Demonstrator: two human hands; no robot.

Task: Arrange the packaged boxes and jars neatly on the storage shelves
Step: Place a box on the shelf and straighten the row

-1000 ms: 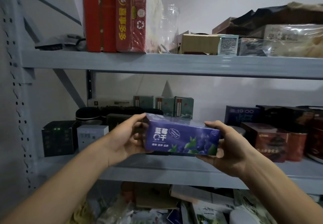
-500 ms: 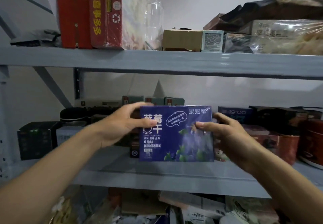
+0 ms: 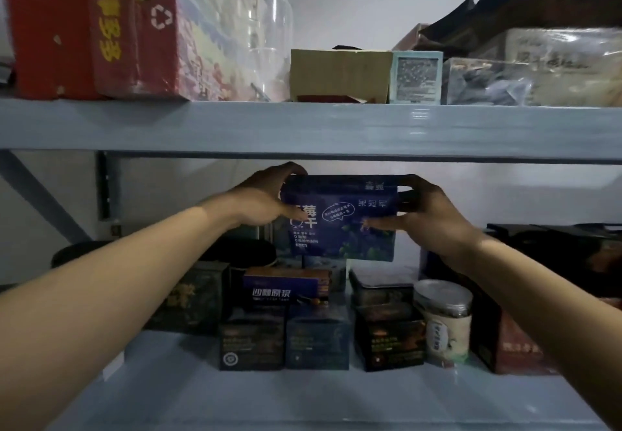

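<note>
Blue box — held upright deep in the middle shelf, above stacked boxes. My left hand and right hand pinch its side edges. Likely light, stiff card, slick wrap — grip ends.

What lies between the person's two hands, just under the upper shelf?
The blue box: the left hand grips its left end, the right hand its right end, as the head view shows.
</note>
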